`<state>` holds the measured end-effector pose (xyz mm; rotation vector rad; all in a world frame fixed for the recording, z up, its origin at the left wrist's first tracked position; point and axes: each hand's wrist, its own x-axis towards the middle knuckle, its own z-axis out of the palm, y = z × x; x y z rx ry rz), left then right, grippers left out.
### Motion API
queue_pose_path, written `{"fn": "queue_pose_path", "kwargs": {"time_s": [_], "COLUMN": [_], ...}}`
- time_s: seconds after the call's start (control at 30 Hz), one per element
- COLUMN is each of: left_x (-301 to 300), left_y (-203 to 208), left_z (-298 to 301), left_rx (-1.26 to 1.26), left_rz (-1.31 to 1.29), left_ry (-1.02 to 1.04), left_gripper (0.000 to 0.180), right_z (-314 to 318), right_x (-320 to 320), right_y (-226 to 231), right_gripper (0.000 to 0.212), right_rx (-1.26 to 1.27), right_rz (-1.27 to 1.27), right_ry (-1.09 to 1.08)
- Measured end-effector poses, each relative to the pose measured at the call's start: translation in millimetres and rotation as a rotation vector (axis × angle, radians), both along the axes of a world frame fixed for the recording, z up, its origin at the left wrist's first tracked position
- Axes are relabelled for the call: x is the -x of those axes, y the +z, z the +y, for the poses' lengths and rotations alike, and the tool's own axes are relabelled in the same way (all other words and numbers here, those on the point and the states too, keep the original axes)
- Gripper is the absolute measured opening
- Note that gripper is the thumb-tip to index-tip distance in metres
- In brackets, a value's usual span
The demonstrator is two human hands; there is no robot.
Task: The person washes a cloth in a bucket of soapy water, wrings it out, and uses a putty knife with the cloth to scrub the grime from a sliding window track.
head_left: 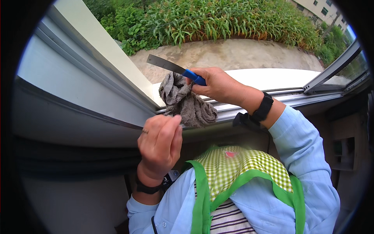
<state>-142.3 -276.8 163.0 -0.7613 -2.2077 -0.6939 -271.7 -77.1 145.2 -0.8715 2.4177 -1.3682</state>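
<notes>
My right hand is closed round the blue handle of a putty knife. The flat metal blade points up and left, over the outer sill. A crumpled grey rag bunches just below that hand and drapes over the window track; whether the right fingers also grip it cannot be told. My left hand, slightly blurred and wearing a ring, is beside the rag's lower left edge. Its fingers are curled together, and what they hold, if anything, is hidden.
The metal window track runs along the sill to the right. At left stands a white window frame; at right, a tilted open sash. Outside lie a concrete strip and tall green plants. I wear a green checked apron.
</notes>
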Motion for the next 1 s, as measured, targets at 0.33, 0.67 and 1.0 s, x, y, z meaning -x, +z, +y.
{"fn": "queue_pose_path", "kwargs": {"time_s": [0.33, 0.67, 1.0], "left_x": [51, 66, 68], "left_y": [-37, -45, -43], "left_z": [59, 92, 113], "left_rx": [-0.111, -0.053, -0.223], "left_rz": [-0.286, -0.385, -0.608], "left_ry": [0.105, 0.025, -0.023], "left_gripper": [0.029, 0.028, 0.026], "right_z": [54, 97, 101], "right_x": [-30, -41, -35], "right_y": [-10, -26, -38], "right_gripper": [0.013, 0.013, 0.019], "right_rx": [0.231, 0.329, 0.623], "right_rz": [-0.269, -0.41, -0.666], "right_ry": [-0.219, -0.263, -0.2]}}
